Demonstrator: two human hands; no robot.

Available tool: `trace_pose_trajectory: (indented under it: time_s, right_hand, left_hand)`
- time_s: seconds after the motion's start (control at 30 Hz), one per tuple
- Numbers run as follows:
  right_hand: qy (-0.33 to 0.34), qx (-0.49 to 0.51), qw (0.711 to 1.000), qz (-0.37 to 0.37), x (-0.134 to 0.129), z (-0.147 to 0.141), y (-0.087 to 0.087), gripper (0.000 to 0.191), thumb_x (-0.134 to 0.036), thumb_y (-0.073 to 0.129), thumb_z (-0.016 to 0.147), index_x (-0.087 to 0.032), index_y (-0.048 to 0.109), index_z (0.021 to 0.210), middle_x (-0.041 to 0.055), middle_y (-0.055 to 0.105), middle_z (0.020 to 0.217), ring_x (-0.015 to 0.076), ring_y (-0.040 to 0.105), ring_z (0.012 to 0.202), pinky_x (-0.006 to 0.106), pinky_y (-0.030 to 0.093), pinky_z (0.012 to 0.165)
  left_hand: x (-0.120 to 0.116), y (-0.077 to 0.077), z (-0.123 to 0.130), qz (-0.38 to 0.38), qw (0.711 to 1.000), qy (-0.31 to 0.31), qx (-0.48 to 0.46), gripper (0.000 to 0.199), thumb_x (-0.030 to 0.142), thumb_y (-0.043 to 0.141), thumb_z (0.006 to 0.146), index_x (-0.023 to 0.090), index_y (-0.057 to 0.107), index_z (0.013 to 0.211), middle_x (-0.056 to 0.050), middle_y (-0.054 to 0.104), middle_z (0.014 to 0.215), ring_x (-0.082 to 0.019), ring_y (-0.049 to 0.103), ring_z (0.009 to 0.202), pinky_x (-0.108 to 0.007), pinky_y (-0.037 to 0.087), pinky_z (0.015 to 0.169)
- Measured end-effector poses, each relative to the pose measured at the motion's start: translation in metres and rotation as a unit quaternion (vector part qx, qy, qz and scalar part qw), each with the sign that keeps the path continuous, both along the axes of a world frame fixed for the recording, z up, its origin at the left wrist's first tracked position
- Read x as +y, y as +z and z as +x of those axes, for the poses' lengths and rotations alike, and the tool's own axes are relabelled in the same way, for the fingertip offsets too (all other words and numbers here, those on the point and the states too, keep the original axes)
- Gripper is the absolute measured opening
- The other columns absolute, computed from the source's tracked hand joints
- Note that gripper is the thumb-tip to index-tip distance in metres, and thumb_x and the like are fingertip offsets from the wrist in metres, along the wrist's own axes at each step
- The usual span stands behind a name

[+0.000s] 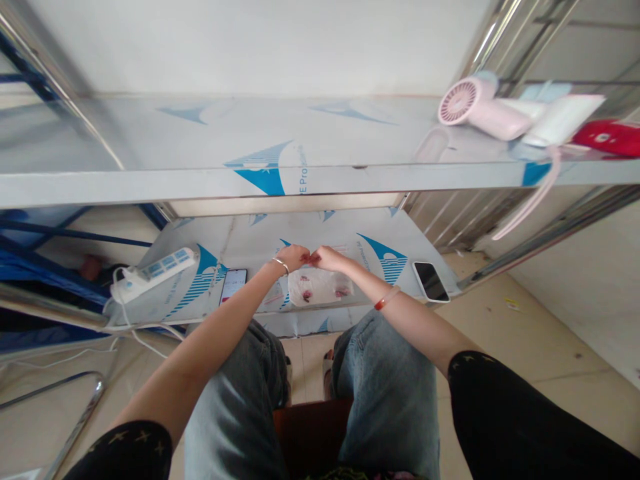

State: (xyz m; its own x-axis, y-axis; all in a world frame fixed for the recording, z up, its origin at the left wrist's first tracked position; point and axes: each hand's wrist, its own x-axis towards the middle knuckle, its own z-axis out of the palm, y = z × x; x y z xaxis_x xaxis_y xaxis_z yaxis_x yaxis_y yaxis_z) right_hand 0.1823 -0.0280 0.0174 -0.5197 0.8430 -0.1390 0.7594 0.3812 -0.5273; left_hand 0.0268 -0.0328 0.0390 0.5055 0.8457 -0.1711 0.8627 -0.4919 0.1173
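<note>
Left hand (293, 257): fingers pinched shut on a small red piece (306, 258), just above the clear bag (320, 287).
Right hand (326, 257): fingertips closed on the same piece, meeting the left, likely to work it together.
Clear bag: flat on the lower shelf (370, 233), holding more red bits within reach.
Phones: one (233, 283) left of the bag, one (430, 281) right.

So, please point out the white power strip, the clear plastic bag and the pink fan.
White power strip (153, 273), head view, middle of its top face.
Clear plastic bag (320, 288), head view, centre of the bag, below both hands.
Pink fan (459, 101), head view, its round front grille.
</note>
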Motion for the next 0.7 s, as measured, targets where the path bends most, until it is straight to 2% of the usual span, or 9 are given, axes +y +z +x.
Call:
trace_pose_trajectory:
  time_s: [0.13, 0.33, 0.53, 0.7]
  right_hand:
    - [0.001, -0.017, 1.0, -0.011, 0.001, 0.0, -0.002, 0.018, -0.018, 0.055, 0.082, -0.011, 0.072, 0.079, 0.0072, 0.071, 0.084, 0.0115, 0.054, 0.062, 0.02, 0.035, 0.057]
    - [0.006, -0.048, 0.999, 0.0, 0.002, -0.002, -0.003, 0.02, -0.022, 0.055, 0.083, -0.011, 0.071, 0.08, 0.0073, 0.071, 0.079, 0.0111, 0.052, 0.059, 0.02, 0.033, 0.055]
    - [0.022, -0.023, 0.999, 0.02, -0.002, -0.006, -0.001, 0.018, -0.024, 0.058, 0.084, -0.012, 0.07, 0.078, 0.0101, 0.072, 0.086, 0.0134, 0.058, 0.066, 0.02, 0.035, 0.058]
    - [0.019, -0.03, 0.998, 0.049, -0.006, -0.01, -0.002, 0.018, -0.024, 0.057, 0.085, -0.012, 0.071, 0.084, 0.0134, 0.072, 0.092, 0.0175, 0.064, 0.075, 0.021, 0.036, 0.059]
  left_hand:
    - [0.001, -0.003, 0.0, 0.009, 1.0, -0.007, 0.028, 0.029, 0.025, 0.043, 0.087, 0.022, 0.069, 0.101, -0.007, 0.069, 0.104, -0.02, 0.064, 0.096, -0.027, 0.045, 0.079]
    - [0.0, 0.0, 0.001, -0.003, 0.996, -0.008, 0.085, 0.029, 0.028, 0.043, 0.088, 0.017, 0.071, 0.089, -0.011, 0.07, 0.097, -0.024, 0.064, 0.095, -0.032, 0.046, 0.082]
    - [-0.002, -0.002, 0.004, 0.017, 0.995, -0.037, 0.095, 0.031, 0.032, 0.044, 0.09, 0.014, 0.069, 0.085, -0.015, 0.07, 0.096, -0.025, 0.064, 0.095, -0.035, 0.046, 0.084]
    - [0.001, -0.006, 0.003, 0.033, 0.993, -0.029, 0.105, 0.029, 0.031, 0.046, 0.089, 0.014, 0.068, 0.084, -0.014, 0.07, 0.092, -0.024, 0.064, 0.094, -0.033, 0.045, 0.083]
